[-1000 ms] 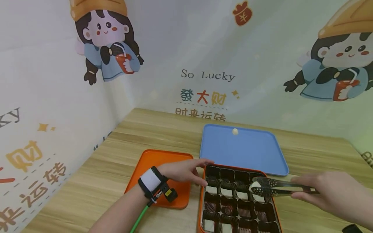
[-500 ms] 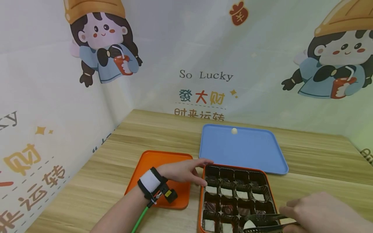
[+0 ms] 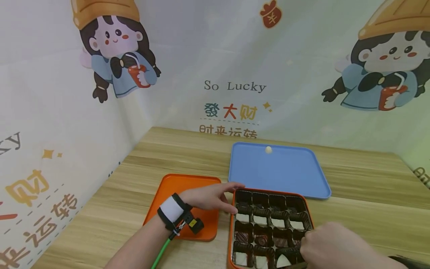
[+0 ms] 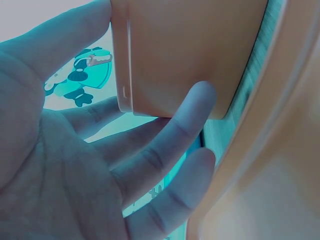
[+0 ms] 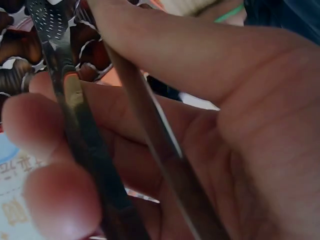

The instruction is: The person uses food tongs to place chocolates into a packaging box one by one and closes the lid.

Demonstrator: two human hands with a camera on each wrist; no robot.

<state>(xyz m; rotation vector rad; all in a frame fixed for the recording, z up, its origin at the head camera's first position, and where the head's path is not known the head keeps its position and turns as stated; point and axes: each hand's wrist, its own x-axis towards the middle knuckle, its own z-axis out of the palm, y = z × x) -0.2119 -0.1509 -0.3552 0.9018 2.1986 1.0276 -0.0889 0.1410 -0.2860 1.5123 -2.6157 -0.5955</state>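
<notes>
An orange-rimmed box [image 3: 231, 239] holds a dark compartment insert with dark chocolates and rows of white pieces. My left hand [image 3: 209, 197] holds the box's far left corner, thumb on the left side and index finger at the back edge. In the left wrist view, its fingers lie about the box's orange wall [image 4: 185, 50]. My right hand [image 3: 339, 248] grips dark tongs [image 3: 293, 254] over the near right of the box. A white piece [image 3: 283, 261] is at the tongs' tips, in a near-row compartment. In the right wrist view, thumb and fingers press the tongs' arms [image 5: 92, 140].
An orange tray [image 3: 188, 181] lies under my left forearm, left of the box. Behind the box stands a blue tray [image 3: 279, 168] with a small whitish round piece [image 3: 268, 150] near its far edge. A printed cloth surrounds the wooden table.
My right hand has brought the tongs and the white piece from above the second row down to the near row. My left hand has stayed at the box corner.
</notes>
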